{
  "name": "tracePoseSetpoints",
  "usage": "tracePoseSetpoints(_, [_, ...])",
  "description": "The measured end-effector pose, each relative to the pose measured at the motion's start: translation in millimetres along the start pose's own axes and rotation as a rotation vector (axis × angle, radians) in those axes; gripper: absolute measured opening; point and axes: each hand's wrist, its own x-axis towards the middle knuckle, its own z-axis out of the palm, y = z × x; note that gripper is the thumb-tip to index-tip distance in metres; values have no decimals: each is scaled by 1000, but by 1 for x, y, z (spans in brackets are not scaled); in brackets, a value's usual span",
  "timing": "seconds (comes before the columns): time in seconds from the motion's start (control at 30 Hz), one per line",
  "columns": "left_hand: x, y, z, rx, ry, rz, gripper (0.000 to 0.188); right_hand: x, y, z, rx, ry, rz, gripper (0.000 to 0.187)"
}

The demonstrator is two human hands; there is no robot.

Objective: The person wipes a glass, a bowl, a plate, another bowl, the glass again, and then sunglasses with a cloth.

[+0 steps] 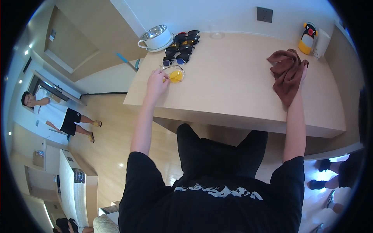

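Observation:
At the near end of a row of glasses on the table [221,85], my left hand [157,83] pinches a pair of yellow-lensed glasses [176,76] by its side. The row runs away from me: clear-framed glasses with bluish lenses [175,61], then several dark sunglasses [182,49]. A crumpled brown cloth [286,75] is in my right hand [304,75], on the right part of the table. The cloth covers most of that hand, so its fingers are largely hidden.
A white mug with a metal inside [155,38] stands on the far left. A penguin figure [307,39] and a white cup [321,43] stand far right, against a partition. A small clear round object [217,35] lies near the wall. Another person [54,110] stands off left.

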Motion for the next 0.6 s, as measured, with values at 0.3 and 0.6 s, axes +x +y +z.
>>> tracePoseSetpoints(0.3, [-70,128,-14,-1247,34,-457,10,-95,10,69,385,-94,-45,35])
tracePoseSetpoints(0.6, [-78,167,5,-1594,-236,-511,8,-159,108,117,-393,-123,97,27])
